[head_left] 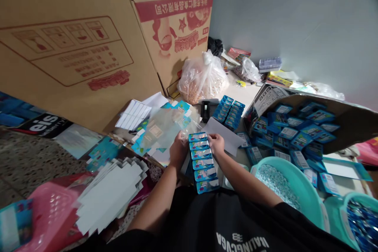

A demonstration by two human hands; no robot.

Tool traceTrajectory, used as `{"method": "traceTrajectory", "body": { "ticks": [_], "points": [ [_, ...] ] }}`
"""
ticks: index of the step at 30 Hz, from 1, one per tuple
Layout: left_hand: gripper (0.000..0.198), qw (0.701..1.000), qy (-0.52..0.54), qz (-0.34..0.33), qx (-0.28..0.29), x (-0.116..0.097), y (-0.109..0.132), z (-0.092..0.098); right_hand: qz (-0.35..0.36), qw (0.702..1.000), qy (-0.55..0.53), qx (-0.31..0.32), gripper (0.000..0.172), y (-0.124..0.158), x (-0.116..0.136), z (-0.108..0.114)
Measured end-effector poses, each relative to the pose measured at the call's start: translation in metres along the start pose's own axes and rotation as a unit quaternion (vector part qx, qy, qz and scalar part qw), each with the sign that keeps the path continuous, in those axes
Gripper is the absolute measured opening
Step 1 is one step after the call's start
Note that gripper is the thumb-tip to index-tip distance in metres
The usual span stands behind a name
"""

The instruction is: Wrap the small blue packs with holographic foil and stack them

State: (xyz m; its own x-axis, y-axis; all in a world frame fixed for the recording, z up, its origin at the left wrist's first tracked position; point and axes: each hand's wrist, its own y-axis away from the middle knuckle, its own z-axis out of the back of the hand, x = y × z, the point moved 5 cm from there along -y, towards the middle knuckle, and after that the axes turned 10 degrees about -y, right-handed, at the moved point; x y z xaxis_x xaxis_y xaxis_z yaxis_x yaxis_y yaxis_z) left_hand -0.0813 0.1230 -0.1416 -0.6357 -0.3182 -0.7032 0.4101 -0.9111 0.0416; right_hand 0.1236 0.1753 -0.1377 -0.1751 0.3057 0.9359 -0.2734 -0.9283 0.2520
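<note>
Fingers: curled; whether clamped, I can't tell.
Row of six glossy blue boxes: between my left hand and right hand; probably light, slick, crushable; best held at both ends.
Round turquoise plastic tub: at my right.

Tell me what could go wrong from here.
The left hand and right hand are both at the far end of the row of blue packs, so its near end might sag or slip. The right forearm appears close to the teal basin; a bump could spill its white pellets.
</note>
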Motion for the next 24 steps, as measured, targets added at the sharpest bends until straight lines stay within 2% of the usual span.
{"method": "traceTrajectory", "body": {
  "ticks": [2,4,7,9,13,18,24],
  "points": [
    [0.048,0.999,-0.005,-0.032,-0.037,-0.005,0.002,0.004,0.029,1.0,0.007,0.008,0.016,0.004,0.005,0.001],
    [0.037,0.995,-0.008,-0.076,-0.068,-0.013,0.004,0.01,0.06,0.998,0.009,0.019,0.019,0.008,0.01,0.002],
    [0.029,0.987,-0.01,-0.126,-0.096,-0.021,0.004,0.017,0.107,0.994,0.009,0.03,0.025,0.012,0.02,0.003],
    [0.025,0.983,-0.007,-0.147,-0.11,-0.024,0.004,0.021,0.141,0.989,0.012,0.035,0.024,0.012,0.027,0.005],
    [0.017,0.977,0.007,-0.161,-0.139,-0.028,-0.002,0.023,0.193,0.979,0.018,0.061,0.016,0.01,0.038,0.003],
    [0.012,0.972,0.017,-0.151,-0.181,-0.035,-0.013,0.024,0.178,0.981,0.017,0.076,0.022,-0.001,0.046,-0.001],
    [0.018,0.957,0.007,-0.217,-0.19,-0.043,0.001,0.035,0.238,0.966,0.037,0.095,0.018,0.005,0.06,0.006]
  ]
}}
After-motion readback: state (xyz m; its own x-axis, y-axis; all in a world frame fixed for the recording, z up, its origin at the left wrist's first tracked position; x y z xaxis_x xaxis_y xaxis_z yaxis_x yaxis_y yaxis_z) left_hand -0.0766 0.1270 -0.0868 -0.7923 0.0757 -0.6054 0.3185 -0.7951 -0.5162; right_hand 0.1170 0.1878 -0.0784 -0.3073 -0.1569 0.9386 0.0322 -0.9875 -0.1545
